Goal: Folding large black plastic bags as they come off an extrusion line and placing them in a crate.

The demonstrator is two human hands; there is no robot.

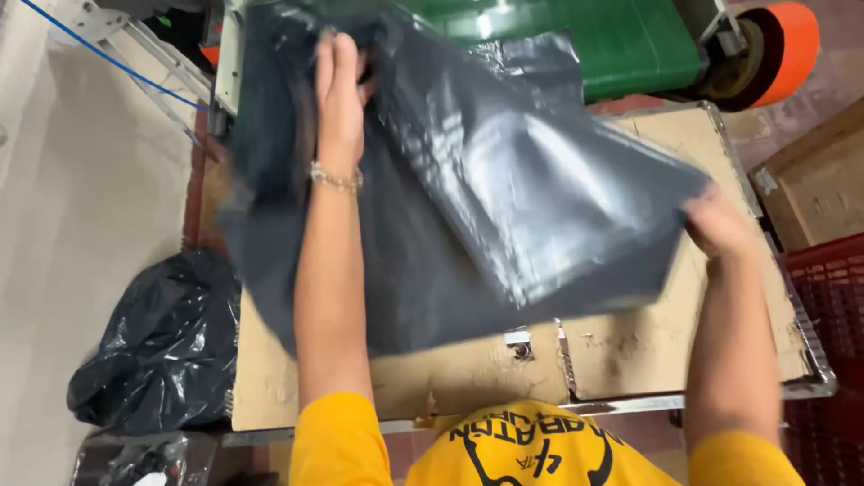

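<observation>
Yellow short sleeves sit closest, both forearms reaching out over a cardboard-covered worktable (630, 351). Left hand (340, 85) has its fingers curled into the top of a large dark grey plastic mailer bag (504, 198). Right hand (717, 225) pinches the bag's corner. Beyond the fingertips stands a green machine (621, 40); a black bin bag (157, 342) lies well left.

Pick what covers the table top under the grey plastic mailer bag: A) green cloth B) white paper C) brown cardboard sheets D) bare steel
C: worn brown cardboard sheets lie on the metal-edged table beneath the grey plastic mailer bag, which the left hand and right hand hold.
</observation>
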